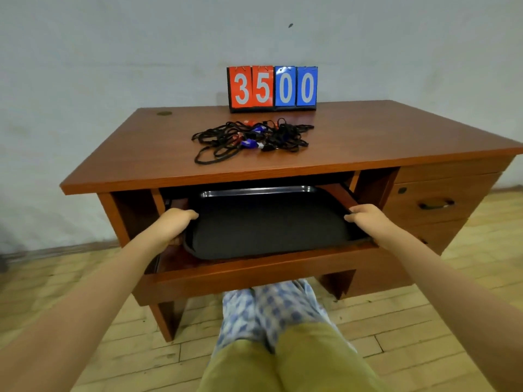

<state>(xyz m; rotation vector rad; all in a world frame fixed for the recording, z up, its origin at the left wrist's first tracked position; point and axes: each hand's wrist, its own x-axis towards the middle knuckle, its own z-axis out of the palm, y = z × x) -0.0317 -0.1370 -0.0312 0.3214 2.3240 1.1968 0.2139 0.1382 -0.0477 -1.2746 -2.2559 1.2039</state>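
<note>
The black tray point(268, 227) lies in the pulled-out drawer point(254, 268) under the table point(135, 157) top. The left grip point(175, 222) is clamped on the tray's left edge, the right grip point(365, 216) on its right edge. At the table's back a scoreboard point(273, 87) reads 35 on red cards, 00 on blue; tangled black cords point(252, 137) lie before it

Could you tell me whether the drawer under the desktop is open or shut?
Open: the drawer juts forward of the desktop, baring the black tray that the left hand and right hand grip.
</note>
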